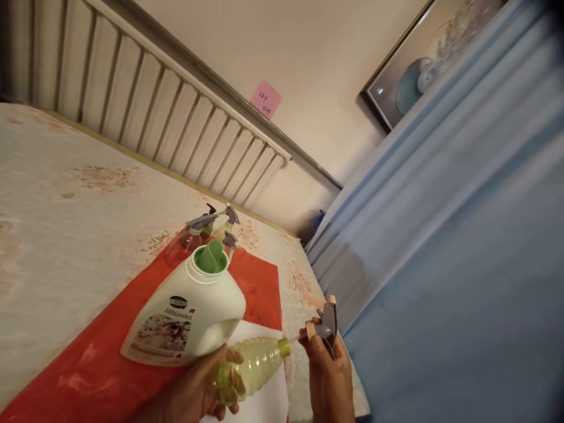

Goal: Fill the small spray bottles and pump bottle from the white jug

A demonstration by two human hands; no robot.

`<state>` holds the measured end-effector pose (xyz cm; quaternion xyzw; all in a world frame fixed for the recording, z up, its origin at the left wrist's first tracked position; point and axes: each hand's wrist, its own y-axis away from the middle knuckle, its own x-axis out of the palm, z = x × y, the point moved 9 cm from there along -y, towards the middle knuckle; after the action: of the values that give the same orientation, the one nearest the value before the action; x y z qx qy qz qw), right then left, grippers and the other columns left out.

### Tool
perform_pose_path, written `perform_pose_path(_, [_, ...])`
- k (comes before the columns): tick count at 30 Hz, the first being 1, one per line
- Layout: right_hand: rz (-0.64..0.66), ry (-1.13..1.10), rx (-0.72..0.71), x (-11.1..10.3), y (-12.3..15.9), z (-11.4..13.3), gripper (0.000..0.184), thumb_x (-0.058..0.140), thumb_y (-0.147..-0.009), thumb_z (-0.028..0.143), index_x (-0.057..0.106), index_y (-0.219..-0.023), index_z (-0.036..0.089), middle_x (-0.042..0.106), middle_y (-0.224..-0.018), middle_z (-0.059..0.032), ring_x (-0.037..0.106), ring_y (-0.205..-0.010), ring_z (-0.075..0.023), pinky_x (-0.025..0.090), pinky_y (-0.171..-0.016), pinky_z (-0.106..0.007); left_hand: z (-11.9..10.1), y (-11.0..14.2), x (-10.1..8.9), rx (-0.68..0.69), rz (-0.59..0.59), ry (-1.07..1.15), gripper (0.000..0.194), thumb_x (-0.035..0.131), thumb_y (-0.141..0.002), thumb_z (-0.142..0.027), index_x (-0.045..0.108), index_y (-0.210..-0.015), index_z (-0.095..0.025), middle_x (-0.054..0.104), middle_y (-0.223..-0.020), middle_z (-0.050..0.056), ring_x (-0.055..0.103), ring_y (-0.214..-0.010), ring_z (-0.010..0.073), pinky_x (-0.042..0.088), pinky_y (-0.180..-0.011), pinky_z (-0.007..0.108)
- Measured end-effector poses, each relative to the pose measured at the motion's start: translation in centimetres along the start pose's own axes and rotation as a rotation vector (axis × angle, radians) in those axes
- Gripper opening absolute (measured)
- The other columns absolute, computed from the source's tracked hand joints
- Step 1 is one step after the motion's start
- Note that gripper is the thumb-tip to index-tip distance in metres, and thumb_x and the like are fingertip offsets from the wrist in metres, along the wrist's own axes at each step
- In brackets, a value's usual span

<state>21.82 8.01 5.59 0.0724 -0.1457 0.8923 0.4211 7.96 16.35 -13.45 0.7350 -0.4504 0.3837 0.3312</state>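
My left hand (209, 382) is wrapped round the base of a clear yellow-green ribbed spray bottle (258, 364), which lies tilted with its neck toward the right. In my right hand (329, 370) is a grey trigger spray head (326, 322) with a peach collar, gripped by the fingers. A thin tube runs from the spray head to the bottle's open neck; how deep it reaches inside I cannot tell. Close to my left hand stands a large white detergent jug (207, 311), uncapped, its green inner spout showing.
Behind the jug are several spray bottles with grey trigger heads (202, 222). A red sheet (259, 288) and white paper (264, 405) lie on the floral tablecloth (101, 217). A radiator (167, 117) lines the wall; a blue curtain (440, 264) hangs at right.
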Motion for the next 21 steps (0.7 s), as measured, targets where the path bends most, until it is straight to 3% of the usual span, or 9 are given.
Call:
perform_pose_path(7, [-0.083,0.013,-0.088,-2.7,-1.8,2.3,0.035,0.082,-0.069,0.031,0.070,-0.100,0.021,0.066,-0.095,-0.0018,0.063,-0.076,-0.0146,0.052,-0.063,-0.025,0.2,0.1,-0.1,-0.013,-0.002,-0.031,0.053,0.050,-0.086,-0.065,0.055,-0.107,-0.017,0.074,-0.078,0.008,0.069,-0.056,0.0195,0.032,-0.044,0.022])
perform_pose_path(12, [-0.095,-0.130,-0.095,-4.0,-3.0,3.8,0.029,0.084,-0.065,0.025,0.072,-0.091,0.023,0.069,-0.088,0.0021,0.063,-0.069,-0.0112,0.052,-0.058,-0.021,0.3,0.0,-0.2,-0.027,0.000,-0.028,0.055,0.051,-0.084,-0.067,0.055,-0.107,-0.017,0.075,-0.080,0.008,0.069,-0.057,0.0198,0.032,-0.046,0.022])
perform_pose_path(17, [-0.248,-0.240,-0.076,-7.5,-4.4,2.7,0.017,0.081,-0.068,0.026,0.072,-0.082,0.022,0.072,-0.080,0.0010,0.066,-0.069,-0.0124,0.054,-0.058,-0.022,0.2,0.1,-0.1,-0.021,-0.003,-0.019,0.059,0.054,-0.082,-0.068,0.056,-0.108,-0.016,0.075,-0.078,0.008,0.067,-0.056,0.0184,0.032,-0.046,0.022])
perform_pose_path(21, [-0.277,-0.108,-0.146,-9.5,-5.6,1.8,0.017,0.078,-0.068,0.031,0.069,-0.079,0.021,0.071,-0.073,0.0002,0.067,-0.066,-0.0148,0.054,-0.057,-0.026,0.6,0.2,-0.1,-0.038,0.026,0.010,0.058,0.056,-0.083,-0.064,0.059,-0.111,-0.013,0.075,-0.079,0.010,0.065,-0.059,0.0164,0.033,-0.047,0.021])
